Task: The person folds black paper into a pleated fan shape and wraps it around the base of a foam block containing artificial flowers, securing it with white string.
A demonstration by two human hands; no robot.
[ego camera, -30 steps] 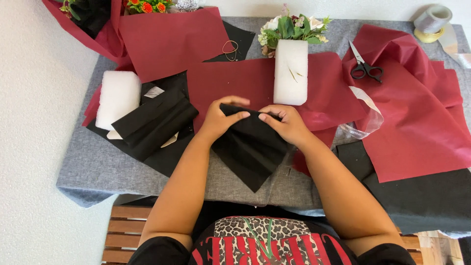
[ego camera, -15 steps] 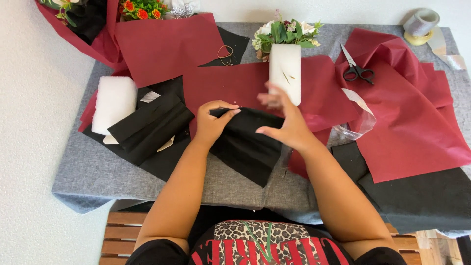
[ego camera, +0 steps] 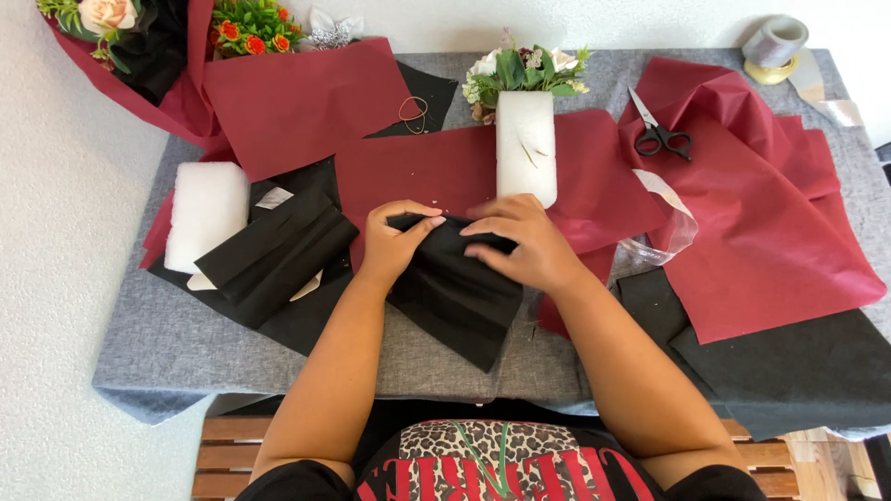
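A folded black paper sheet (ego camera: pixel 459 301) lies on the grey table (ego camera: pixel 167 343) in front of me. My left hand (ego camera: pixel 394 243) pinches its upper left corner. My right hand (ego camera: pixel 522 243) rests flat on its top edge, fingers spread toward the left hand. Under and behind the black sheet lies a dark red paper sheet (ego camera: pixel 418 176). Just beyond my right hand stands a white foam block (ego camera: pixel 525 144) with a small bunch of flowers (ego camera: pixel 520 70) at its far end.
A second white foam block (ego camera: pixel 206 213) and more folded black paper (ego camera: pixel 274 255) lie at the left. Scissors (ego camera: pixel 657 132) rest on crumpled red paper (ego camera: pixel 770 204) at the right. A ribbon roll (ego camera: pixel 775 44) sits far right; flower bunches (ego camera: pixel 246 23) far left.
My right hand rose off the black sheet half a second ago and has come back down onto its top edge. The left hand stayed on the corner.
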